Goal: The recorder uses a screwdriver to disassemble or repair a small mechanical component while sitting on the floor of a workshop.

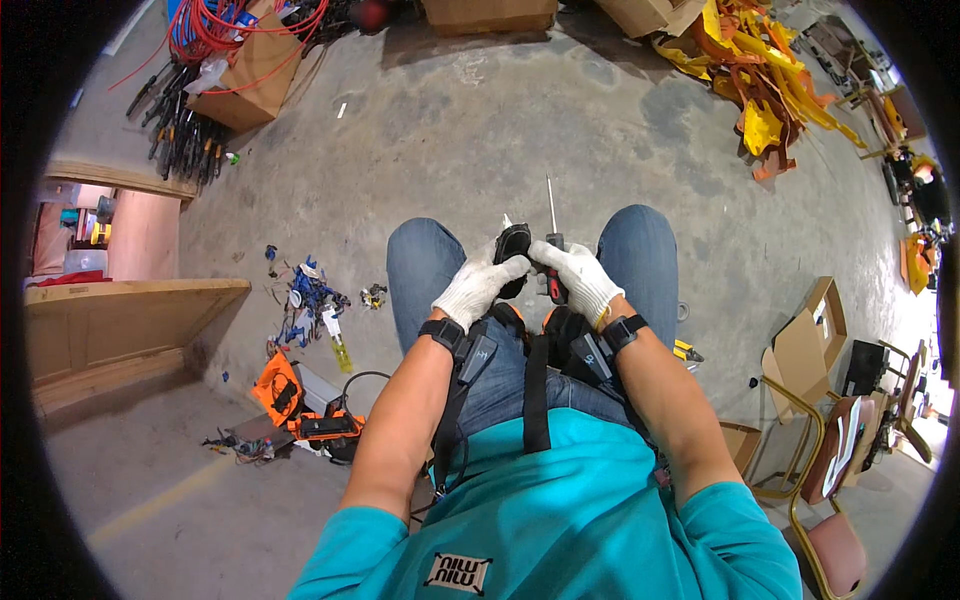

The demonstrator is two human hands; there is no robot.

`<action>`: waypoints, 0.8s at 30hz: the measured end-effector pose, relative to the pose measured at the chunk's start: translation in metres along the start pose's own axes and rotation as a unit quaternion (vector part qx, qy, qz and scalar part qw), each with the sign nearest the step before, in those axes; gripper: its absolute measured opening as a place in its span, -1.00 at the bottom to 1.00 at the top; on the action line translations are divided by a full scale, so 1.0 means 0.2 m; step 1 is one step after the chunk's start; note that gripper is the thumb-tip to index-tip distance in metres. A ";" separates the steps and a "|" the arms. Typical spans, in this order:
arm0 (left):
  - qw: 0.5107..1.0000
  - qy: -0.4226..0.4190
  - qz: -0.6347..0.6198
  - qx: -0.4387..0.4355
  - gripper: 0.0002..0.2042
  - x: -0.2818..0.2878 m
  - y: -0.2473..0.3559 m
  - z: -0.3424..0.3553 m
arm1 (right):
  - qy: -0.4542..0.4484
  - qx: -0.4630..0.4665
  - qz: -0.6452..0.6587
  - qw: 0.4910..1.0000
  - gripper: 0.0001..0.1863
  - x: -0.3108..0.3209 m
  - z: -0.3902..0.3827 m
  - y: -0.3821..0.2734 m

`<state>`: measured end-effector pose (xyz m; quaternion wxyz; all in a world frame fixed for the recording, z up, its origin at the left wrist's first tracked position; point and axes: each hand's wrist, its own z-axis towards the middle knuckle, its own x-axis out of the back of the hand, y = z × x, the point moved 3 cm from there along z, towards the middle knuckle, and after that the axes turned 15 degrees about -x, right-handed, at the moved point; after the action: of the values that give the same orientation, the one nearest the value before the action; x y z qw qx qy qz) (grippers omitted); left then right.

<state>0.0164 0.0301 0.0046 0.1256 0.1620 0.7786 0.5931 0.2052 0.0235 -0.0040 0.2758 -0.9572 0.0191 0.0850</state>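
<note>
My left hand (478, 284), in a white knit glove, is closed on a small black part (513, 242) with a rounded outline. Something pale and pointed sticks up at the part's far end; I cannot tell what it is. Close beside it, my gloved right hand (582, 277) grips a screwdriver (557, 289) by its black and red handle. The thin metal shaft points away from me, its tip apart from the black part. Both hands are between my knees, thumbs turned toward each other.
Blue scraps and cables (310, 297) lie on the concrete floor at left, with an orange case (277, 388) nearer me. A wooden bench (130, 300) stands far left. Yellow-orange pieces (765, 90) are heaped at far right. Chairs (830, 480) and an open carton (808, 345) are at right.
</note>
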 end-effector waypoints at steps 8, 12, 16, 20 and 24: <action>0.998 -0.002 -0.022 -0.061 -0.59 -0.01 0.08 -0.02 | 0.033 0.008 -0.011 0.999 -0.68 0.00 0.01 -0.03; 0.997 -0.003 -0.009 -0.072 -0.63 0.01 0.12 -0.01 | 0.012 0.010 -0.001 1.000 -0.70 -0.06 -0.03 -0.11; 0.997 0.003 0.003 -0.079 -0.68 0.00 0.12 -0.01 | 0.055 -0.044 0.002 0.998 -0.75 -0.07 -0.07 -0.14; 0.995 0.051 0.040 -0.078 -0.60 0.01 0.03 0.02 | 0.058 -0.016 -0.021 0.998 -0.75 -0.04 -0.03 -0.10; 0.983 0.168 -0.061 -0.028 -0.58 0.08 -0.03 0.03 | 0.054 -0.010 -0.030 0.998 -0.77 0.00 0.02 -0.04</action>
<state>0.0029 0.0403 -0.0037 0.0331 0.0089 0.7804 0.6244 0.2045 0.0323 -0.0041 0.2668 -0.9634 0.0045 0.0250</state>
